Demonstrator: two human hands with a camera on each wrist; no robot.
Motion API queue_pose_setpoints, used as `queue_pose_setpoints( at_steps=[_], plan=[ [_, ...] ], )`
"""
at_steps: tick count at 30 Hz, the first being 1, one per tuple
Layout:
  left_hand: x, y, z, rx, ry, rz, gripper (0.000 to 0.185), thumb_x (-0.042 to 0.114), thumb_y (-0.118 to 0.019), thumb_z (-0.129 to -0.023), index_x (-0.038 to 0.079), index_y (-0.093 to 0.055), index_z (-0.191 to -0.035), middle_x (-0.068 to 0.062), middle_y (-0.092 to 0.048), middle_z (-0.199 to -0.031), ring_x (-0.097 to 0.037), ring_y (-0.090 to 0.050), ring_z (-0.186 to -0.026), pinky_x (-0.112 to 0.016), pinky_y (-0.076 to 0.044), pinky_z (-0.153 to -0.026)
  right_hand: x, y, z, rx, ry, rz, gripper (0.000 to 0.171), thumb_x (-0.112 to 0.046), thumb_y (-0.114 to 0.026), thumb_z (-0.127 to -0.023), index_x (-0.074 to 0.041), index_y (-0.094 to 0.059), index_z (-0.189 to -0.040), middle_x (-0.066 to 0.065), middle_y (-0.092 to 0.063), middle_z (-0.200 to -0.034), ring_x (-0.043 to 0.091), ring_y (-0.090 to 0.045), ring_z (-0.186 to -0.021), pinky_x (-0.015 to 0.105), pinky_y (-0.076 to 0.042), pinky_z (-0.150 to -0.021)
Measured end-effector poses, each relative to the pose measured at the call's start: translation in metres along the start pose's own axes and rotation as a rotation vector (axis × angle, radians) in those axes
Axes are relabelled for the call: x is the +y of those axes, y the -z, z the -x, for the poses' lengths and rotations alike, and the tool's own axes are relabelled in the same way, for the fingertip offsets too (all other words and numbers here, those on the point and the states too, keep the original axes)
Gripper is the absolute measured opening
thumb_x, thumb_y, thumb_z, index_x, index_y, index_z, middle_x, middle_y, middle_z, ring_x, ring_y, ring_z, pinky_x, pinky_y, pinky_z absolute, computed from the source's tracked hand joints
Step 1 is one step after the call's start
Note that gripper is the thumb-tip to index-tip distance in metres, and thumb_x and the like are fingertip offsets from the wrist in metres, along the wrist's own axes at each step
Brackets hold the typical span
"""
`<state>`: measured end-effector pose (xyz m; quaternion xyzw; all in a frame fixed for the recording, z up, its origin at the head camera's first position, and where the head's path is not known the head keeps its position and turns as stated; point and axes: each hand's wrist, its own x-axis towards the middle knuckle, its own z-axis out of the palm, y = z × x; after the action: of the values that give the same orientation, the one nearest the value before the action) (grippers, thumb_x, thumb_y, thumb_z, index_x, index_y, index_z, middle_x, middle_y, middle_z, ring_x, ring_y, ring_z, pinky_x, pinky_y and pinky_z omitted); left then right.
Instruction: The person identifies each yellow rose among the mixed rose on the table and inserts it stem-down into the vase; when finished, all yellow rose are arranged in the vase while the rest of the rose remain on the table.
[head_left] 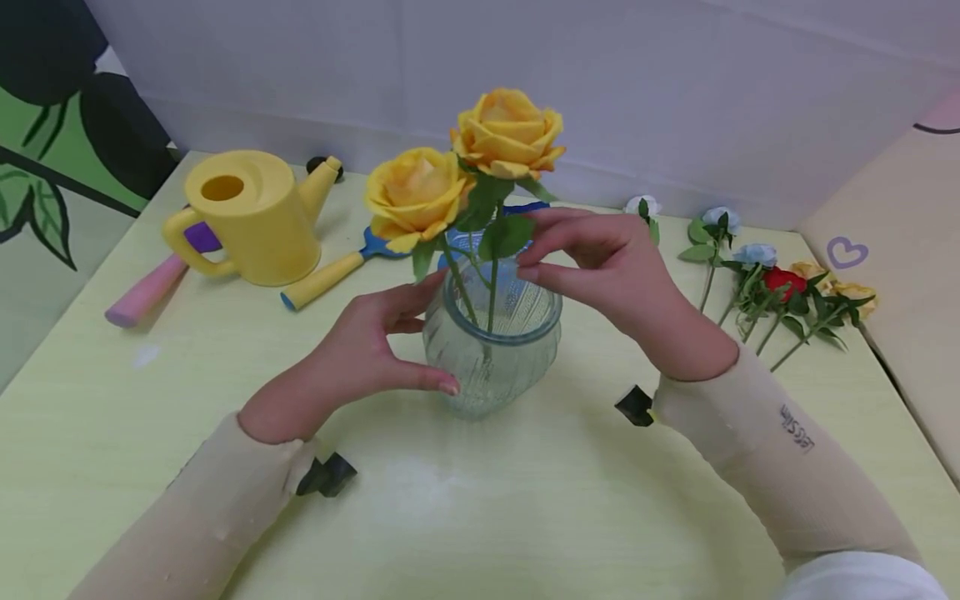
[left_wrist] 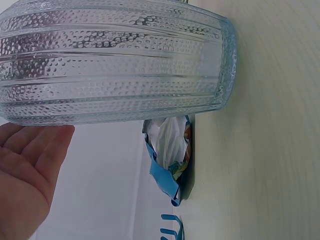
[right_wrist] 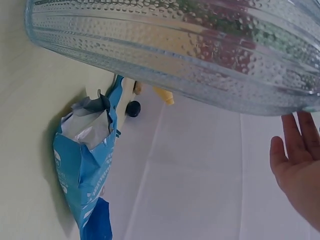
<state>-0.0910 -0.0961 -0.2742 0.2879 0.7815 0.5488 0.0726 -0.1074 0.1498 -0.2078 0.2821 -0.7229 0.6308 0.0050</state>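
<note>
Head view, hidden: a blue thing behind the glass vase (head_left: 491,346) and the two yellow roses (head_left: 457,175) is mostly covered by leaves and fingers, so it cannot be made out from here.
Wrist views, extra: the right wrist camera shows a torn blue packet (right_wrist: 87,160) at lower left; the left wrist camera shows it (left_wrist: 170,155) just under the vase's ribbed, dotted wall (left_wrist: 115,60).
Wrist views, cut off: only a palm edge appears in each, at lower left of the left wrist picture (left_wrist: 25,175) and lower right of the right wrist picture (right_wrist: 297,165); no roses appear.
Vase place: frame centre in the head view, standing on the pale green table (head_left: 525,500), stems inside.
Left hand (head_left: 367,346): cupped against the vase's left side, thumb low on the wall, fingers up near the rim.
Right hand (head_left: 607,267): right of the rim, fingertips drawn together at the leaves; whether they pinch a stem cannot be told.
Right of frame: loose flowers (head_left: 772,287) lie on the table.
Upper left: yellow watering can (head_left: 247,212).
</note>
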Motion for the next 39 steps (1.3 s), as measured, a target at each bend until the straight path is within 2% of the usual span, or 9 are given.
queue_pose_setpoints(
  at_steps=[2, 6, 9, 15, 19, 23, 32, 36, 39],
  plan=[
    [0.0, 0.0, 0.0, -0.002, 0.009, -0.001, 0.098, 0.027, -0.086, -0.061, 0.003, -0.035, -0.141, -0.008, -0.043, -0.14, -0.02, -0.048, -0.119, -0.034, -0.047, -0.091, -0.001, 0.003, 0.002, 0.01, -0.007, -0.019, 0.031, 0.015, -0.065, -0.075, -0.015, -0.074, -0.077, 0.003, -0.068, -0.093, 0.026, -0.05, -0.112, 0.037, -0.038, -0.1],
    [0.0, 0.0, 0.0, -0.004, 0.028, -0.006, 0.098, 0.025, -0.086, -0.061, 0.005, -0.035, -0.142, -0.007, -0.042, -0.141, -0.02, -0.049, -0.118, -0.035, -0.046, -0.092, -0.005, 0.012, 0.005, 0.01, -0.013, -0.063, 0.018, 0.012, -0.064, -0.078, -0.004, -0.072, -0.08, 0.009, -0.064, -0.108, 0.029, -0.049, -0.115, 0.039, -0.034, -0.103],
    [0.0, 0.0, 0.0, -0.004, 0.03, -0.009, 0.098, 0.023, -0.087, -0.061, 0.004, -0.035, -0.142, -0.007, -0.042, -0.141, -0.021, -0.049, -0.118, -0.035, -0.046, -0.092, -0.008, 0.021, 0.008, 0.037, -0.038, -0.064, 0.01, 0.008, -0.064, -0.081, 0.0, -0.07, -0.083, 0.012, -0.063, -0.111, 0.029, -0.048, -0.115, 0.036, -0.037, -0.1],
    [-0.001, -0.001, 0.001, 0.0, 0.034, -0.001, 0.097, 0.023, -0.087, -0.061, 0.005, -0.035, -0.141, -0.007, -0.042, -0.141, -0.021, -0.05, -0.117, -0.036, -0.046, -0.093, -0.005, 0.049, 0.015, 0.152, -0.09, -0.126, 0.01, 0.008, -0.062, -0.083, 0.003, -0.069, -0.089, 0.012, -0.062, -0.111, 0.03, -0.045, -0.117, 0.028, -0.046, -0.084],
    [-0.001, -0.001, 0.001, 0.003, 0.034, 0.002, 0.097, 0.021, -0.087, -0.061, 0.004, -0.035, -0.141, -0.008, -0.043, -0.14, -0.021, -0.05, -0.117, -0.036, -0.046, -0.092, 0.004, 0.073, 0.024, 0.229, -0.06, -0.216, 0.014, 0.014, -0.059, -0.082, 0.01, -0.067, -0.093, 0.014, -0.064, -0.108, 0.03, -0.046, -0.115, 0.026, -0.045, -0.087],
    [0.0, -0.001, 0.001, 0.006, 0.051, -0.003, 0.097, 0.018, -0.087, -0.06, 0.004, -0.035, -0.141, -0.007, -0.043, -0.14, -0.021, -0.052, -0.115, -0.036, -0.046, -0.092, 0.015, 0.103, 0.039, 0.33, -0.087, -0.272, 0.02, 0.015, -0.059, -0.082, 0.013, -0.063, -0.101, 0.016, -0.064, -0.108, 0.027, -0.056, -0.107, 0.025, -0.044, -0.092],
    [0.0, -0.003, -0.001, 0.002, 0.029, 0.018, 0.096, 0.017, -0.087, -0.06, 0.005, -0.036, -0.141, -0.006, -0.042, -0.14, -0.021, -0.053, -0.114, -0.034, -0.047, -0.091, 0.048, 0.195, 0.088, 0.588, -0.276, -0.504, 0.037, 0.012, -0.054, -0.086, 0.002, -0.057, -0.122, 0.016, -0.064, -0.103, 0.028, -0.067, -0.084, 0.031, -0.053, -0.077],
    [0.0, -0.002, -0.002, 0.0, 0.011, 0.007, 0.095, 0.019, -0.087, -0.061, 0.005, -0.037, -0.141, -0.006, -0.042, -0.141, -0.02, -0.049, -0.119, -0.034, -0.047, -0.091, 0.064, 0.227, 0.108, 0.733, -0.411, -0.436, 0.034, 0.008, -0.062, -0.083, -0.002, -0.062, -0.116, 0.004, -0.061, -0.105, 0.022, -0.067, -0.08, 0.026, -0.054, -0.072],
    [0.0, -0.001, -0.002, -0.004, 0.006, 0.002, 0.095, 0.02, -0.086, -0.061, 0.005, -0.037, -0.141, -0.006, -0.041, -0.141, -0.02, -0.048, -0.12, -0.034, -0.047, -0.091, 0.073, 0.245, 0.119, 0.831, -0.522, -0.443, 0.027, 0.006, -0.067, -0.08, -0.004, -0.067, -0.105, 0.001, -0.064, -0.099, 0.019, -0.067, -0.08, 0.025, -0.054, -0.072]
  ],
)
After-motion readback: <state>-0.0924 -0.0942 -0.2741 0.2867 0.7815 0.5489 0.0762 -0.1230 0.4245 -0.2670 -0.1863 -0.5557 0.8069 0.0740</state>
